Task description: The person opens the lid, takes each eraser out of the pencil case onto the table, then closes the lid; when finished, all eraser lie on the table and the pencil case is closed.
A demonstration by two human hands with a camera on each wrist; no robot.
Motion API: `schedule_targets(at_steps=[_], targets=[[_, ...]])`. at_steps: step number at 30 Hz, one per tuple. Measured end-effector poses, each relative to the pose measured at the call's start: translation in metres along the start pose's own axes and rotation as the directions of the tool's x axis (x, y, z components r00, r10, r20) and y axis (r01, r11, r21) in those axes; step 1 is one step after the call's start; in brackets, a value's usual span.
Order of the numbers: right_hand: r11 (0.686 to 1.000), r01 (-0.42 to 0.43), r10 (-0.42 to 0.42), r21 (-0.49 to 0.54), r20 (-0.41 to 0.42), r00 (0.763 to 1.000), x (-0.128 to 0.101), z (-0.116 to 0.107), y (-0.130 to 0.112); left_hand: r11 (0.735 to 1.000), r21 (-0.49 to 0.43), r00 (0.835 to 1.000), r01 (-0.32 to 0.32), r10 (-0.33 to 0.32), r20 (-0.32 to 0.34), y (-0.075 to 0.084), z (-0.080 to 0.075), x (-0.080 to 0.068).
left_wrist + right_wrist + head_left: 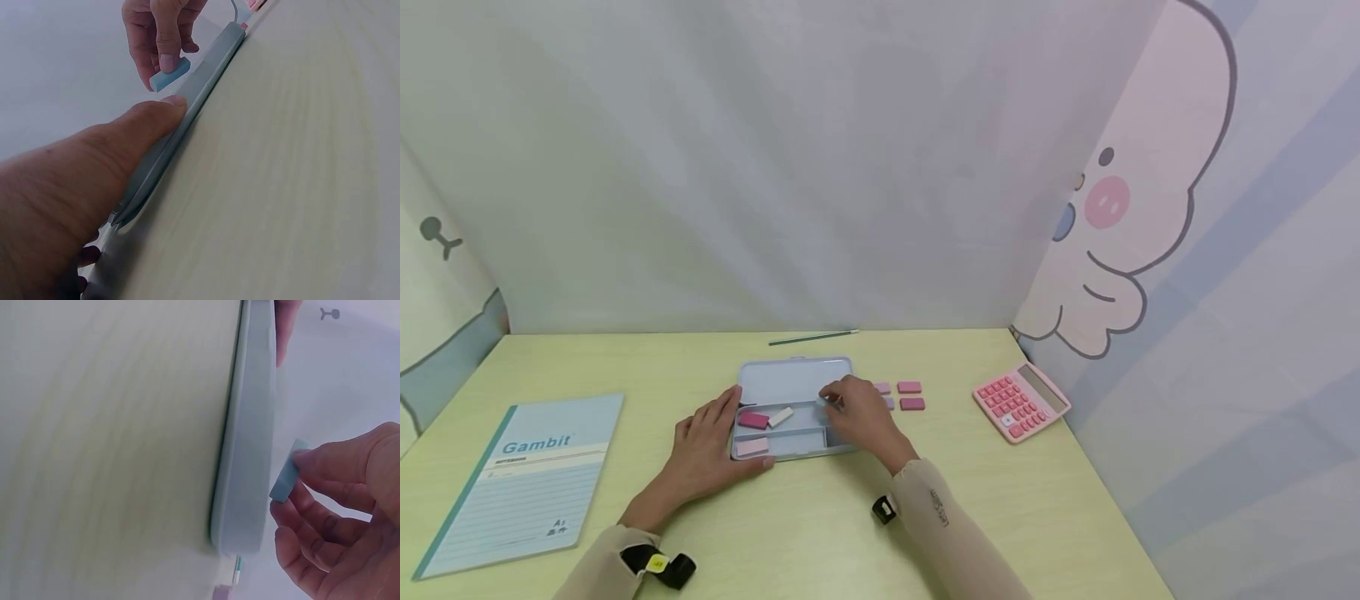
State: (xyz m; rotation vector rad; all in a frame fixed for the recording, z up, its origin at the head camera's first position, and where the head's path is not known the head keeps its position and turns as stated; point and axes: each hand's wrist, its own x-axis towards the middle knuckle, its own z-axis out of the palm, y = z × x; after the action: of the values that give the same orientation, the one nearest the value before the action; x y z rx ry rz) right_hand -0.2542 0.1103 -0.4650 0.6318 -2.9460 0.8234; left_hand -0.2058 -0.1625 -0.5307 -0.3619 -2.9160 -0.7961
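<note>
An open pale blue pencil case (790, 379) lies on the yellow-green table, with a dark pink eraser (753, 420), a white eraser (780, 416) and a light pink eraser (752, 447) in its compartments. My right hand (859, 415) pinches a small light blue eraser (169, 74) just over the case's tray; the same blue eraser (286, 473) shows beside the case wall (253, 425). My left hand (707, 446) rests on the case's left edge, its thumb (140, 128) along the rim (206, 87).
Several pink erasers (909, 396) lie right of the case. A pink calculator (1019, 400) sits further right, a blue "Gambit" notebook (527, 479) at the left, and a thin green pencil (812, 337) along the back wall.
</note>
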Motion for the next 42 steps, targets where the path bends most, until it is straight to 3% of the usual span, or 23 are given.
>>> schedule_targets(at_steps=[19,34,42], targets=[[0.999,0.01,-0.012,-0.036,-0.049,0.999,-0.027,-0.038,0.046,1.0,0.002,1.0,-0.012,0.012,0.002,0.002,0.001,0.001],[0.993,-0.071,0.08,-0.094,0.087,0.993,-0.031,-0.04,0.066,1.0,-0.004,1.0,-0.008,0.008,-0.002,0.0,0.001,0.0],[0.995,-0.05,0.061,-0.091,0.12,0.991,-0.03,-0.038,0.068,1.0,0.0,1.0,-0.001,0.001,0.004,0.002,-0.001,-0.001]])
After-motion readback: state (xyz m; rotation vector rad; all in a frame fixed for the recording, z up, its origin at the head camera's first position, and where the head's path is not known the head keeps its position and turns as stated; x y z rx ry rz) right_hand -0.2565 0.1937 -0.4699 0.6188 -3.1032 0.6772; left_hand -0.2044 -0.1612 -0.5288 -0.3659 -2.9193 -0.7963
